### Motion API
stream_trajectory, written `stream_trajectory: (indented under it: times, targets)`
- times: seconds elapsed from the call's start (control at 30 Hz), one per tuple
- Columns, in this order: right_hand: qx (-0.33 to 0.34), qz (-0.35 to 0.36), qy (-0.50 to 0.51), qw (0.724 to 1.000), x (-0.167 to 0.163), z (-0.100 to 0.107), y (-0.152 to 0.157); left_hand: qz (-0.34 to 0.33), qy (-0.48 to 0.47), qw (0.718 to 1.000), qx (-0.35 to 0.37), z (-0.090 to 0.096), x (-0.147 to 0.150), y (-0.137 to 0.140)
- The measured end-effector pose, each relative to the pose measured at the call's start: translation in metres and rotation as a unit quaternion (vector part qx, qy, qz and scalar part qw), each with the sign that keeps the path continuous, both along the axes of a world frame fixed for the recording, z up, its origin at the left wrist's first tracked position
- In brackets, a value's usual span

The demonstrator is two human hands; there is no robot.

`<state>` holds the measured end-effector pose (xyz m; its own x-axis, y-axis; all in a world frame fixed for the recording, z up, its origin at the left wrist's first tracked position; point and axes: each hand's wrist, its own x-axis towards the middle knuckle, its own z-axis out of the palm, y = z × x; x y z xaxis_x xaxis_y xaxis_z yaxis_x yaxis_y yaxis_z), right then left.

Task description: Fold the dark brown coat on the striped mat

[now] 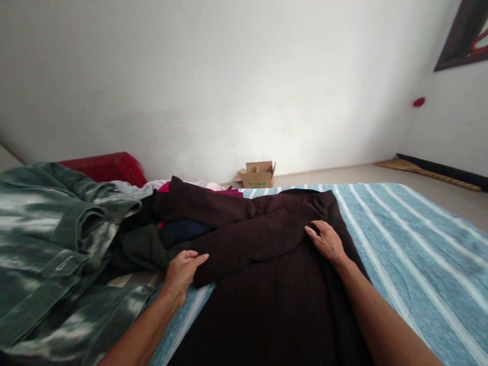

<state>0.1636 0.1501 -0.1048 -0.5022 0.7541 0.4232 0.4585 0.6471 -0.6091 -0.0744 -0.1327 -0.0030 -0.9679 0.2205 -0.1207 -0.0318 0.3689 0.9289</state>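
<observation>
A dark brown garment (274,290) lies spread on the blue striped bed cover (412,244). One of its sleeves (244,244) is folded across the body toward the left. My left hand (183,269) pinches the cuff end of that sleeve at the garment's left edge. My right hand (326,240) rests flat, fingers apart, on the upper right of the garment near the shoulder. Both forearms reach in from the bottom of the view.
A heap of clothes sits at the left: a green washed denim jacket (49,244), dark pieces (145,244) and something pink and white behind. A red cushion (110,166) lies beyond it. A small cardboard box (258,175) stands on the floor by the white wall.
</observation>
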Motion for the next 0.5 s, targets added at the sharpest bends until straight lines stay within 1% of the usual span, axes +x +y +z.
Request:
stream_trajectory:
  times: [0.07, 0.13, 0.2, 0.23, 0.3, 0.37, 0.43, 0.5]
  targets:
    - [0.0, 0.001, 0.003, 1.0, -0.001, 0.002, -0.001, -0.012, -0.041, 0.999, 0.022, -0.001, -0.003, 0.004]
    - [0.001, 0.001, 0.007, 1.0, -0.002, 0.003, -0.001, -0.021, -0.111, 0.992, 0.063, 0.004, -0.006, 0.009]
    - [0.0, 0.0, 0.014, 1.0, -0.003, 0.004, -0.002, -0.037, -0.166, 0.981, 0.093, 0.017, -0.006, 0.014]
    - [-0.002, -0.001, 0.018, 1.0, -0.003, 0.004, -0.002, -0.044, -0.178, 0.978, 0.104, 0.025, -0.003, 0.016]
    - [-0.009, -0.008, 0.028, 1.0, -0.005, 0.004, -0.001, -0.064, -0.174, 0.974, 0.132, 0.044, 0.008, 0.017]
    - [-0.021, -0.023, 0.039, 0.999, -0.006, 0.003, -0.001, -0.098, -0.14, 0.972, 0.164, 0.063, 0.028, 0.015]
    - [-0.034, -0.039, 0.05, 0.997, -0.006, 0.003, -0.001, -0.134, -0.102, 0.969, 0.183, 0.078, 0.051, 0.011]
    - [-0.046, -0.051, 0.059, 0.996, -0.006, 0.005, 0.0, -0.109, -0.085, 0.973, 0.184, 0.087, 0.07, 0.005]
